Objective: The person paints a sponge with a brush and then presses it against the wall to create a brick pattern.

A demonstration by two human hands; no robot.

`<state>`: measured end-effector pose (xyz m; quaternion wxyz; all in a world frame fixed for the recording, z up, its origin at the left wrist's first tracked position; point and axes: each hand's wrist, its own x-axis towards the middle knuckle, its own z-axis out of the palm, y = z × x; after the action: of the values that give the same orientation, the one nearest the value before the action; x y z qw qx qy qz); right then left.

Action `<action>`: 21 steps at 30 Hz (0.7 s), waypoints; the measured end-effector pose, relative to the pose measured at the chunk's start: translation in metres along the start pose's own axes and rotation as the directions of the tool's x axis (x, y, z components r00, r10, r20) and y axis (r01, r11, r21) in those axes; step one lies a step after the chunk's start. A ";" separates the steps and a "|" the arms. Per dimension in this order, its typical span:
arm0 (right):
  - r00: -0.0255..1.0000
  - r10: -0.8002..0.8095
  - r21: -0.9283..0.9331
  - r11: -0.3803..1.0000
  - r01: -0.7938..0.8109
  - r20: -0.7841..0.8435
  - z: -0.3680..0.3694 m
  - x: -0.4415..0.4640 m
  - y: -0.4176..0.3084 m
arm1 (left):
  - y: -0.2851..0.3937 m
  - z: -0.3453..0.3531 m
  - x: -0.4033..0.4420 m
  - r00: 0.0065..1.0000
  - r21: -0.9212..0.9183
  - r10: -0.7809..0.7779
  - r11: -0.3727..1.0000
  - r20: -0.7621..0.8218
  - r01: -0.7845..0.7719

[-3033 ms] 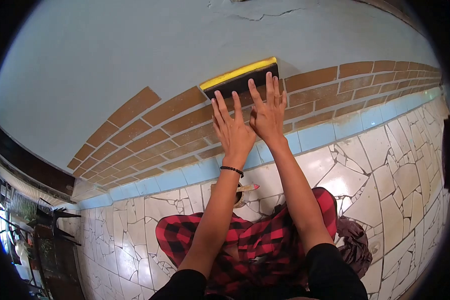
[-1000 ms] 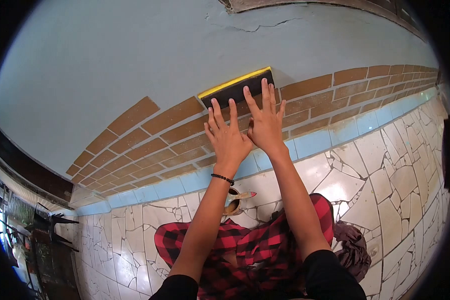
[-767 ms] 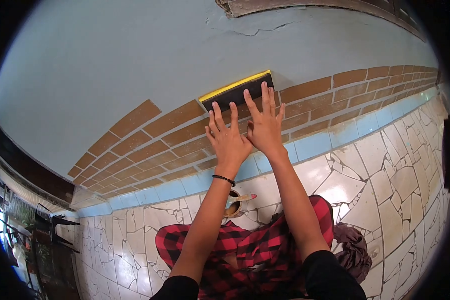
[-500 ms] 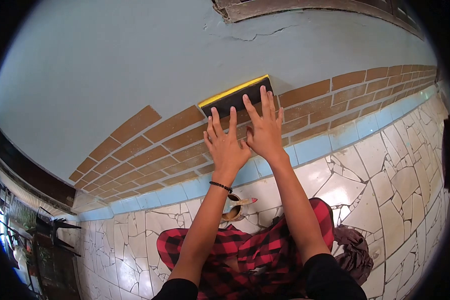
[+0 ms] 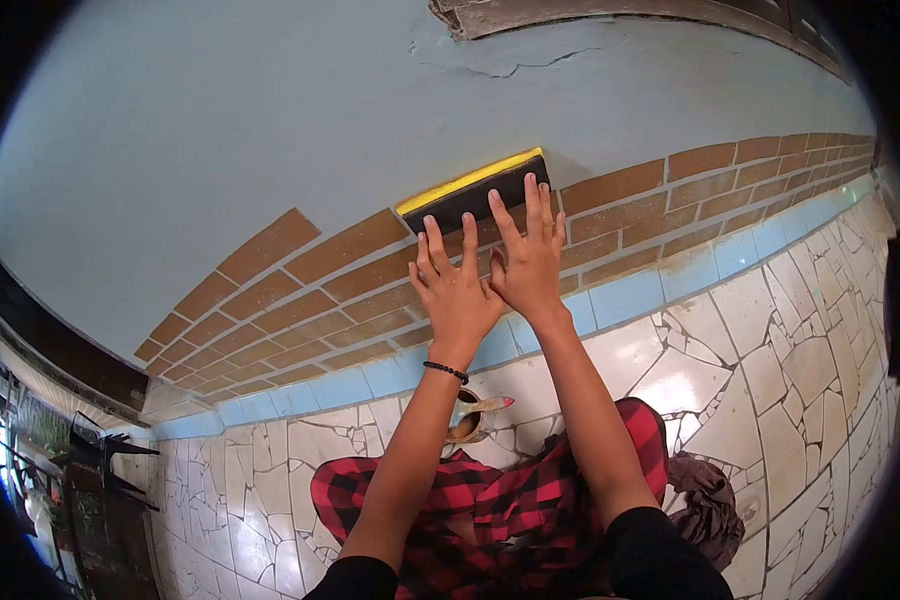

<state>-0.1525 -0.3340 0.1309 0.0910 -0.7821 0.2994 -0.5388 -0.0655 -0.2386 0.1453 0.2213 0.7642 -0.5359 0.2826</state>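
Observation:
A black block with a yellow, sponge-like edge [image 5: 450,210] lies flat against the grey wall [image 5: 270,120]. It sits in the top row of the brown brick pattern [image 5: 345,248], in line with the bricks on either side. My left hand [image 5: 458,295] has its fingers spread, with the tips on the block's lower left part. To its right, my right hand [image 5: 532,265] rests stretched fingers on the block's right half. Both hands push flat against the block without wrapping round it, and the thumbs are close together. What lies behind the block is hidden.
Between my forearms, a tin [image 5: 467,425] with a brush [image 5: 490,404] across its rim stands on the broken-tile floor [image 5: 710,400]. Light blue tiles [image 5: 625,295] line the wall's foot. A crumpled dark cloth or bag [image 5: 707,500] lies beside my right knee.

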 end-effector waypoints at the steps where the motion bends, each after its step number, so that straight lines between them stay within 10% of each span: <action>1: 1.000 0.001 0.007 1.000 -0.001 -0.011 0.001 0.000 -0.001 | -0.001 0.001 0.000 1.000 -0.007 0.006 1.000 -0.013 -0.006; 21: 1.000 0.007 -0.012 1.000 -0.006 0.029 -0.007 0.003 -0.007 | -0.008 -0.003 0.005 0.999 -0.032 0.024 0.999 0.040 -0.023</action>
<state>-0.1557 -0.3287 0.1400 0.0923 -0.7896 0.3039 -0.5251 -0.0573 -0.2369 0.1506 0.2192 0.7597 -0.5538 0.2611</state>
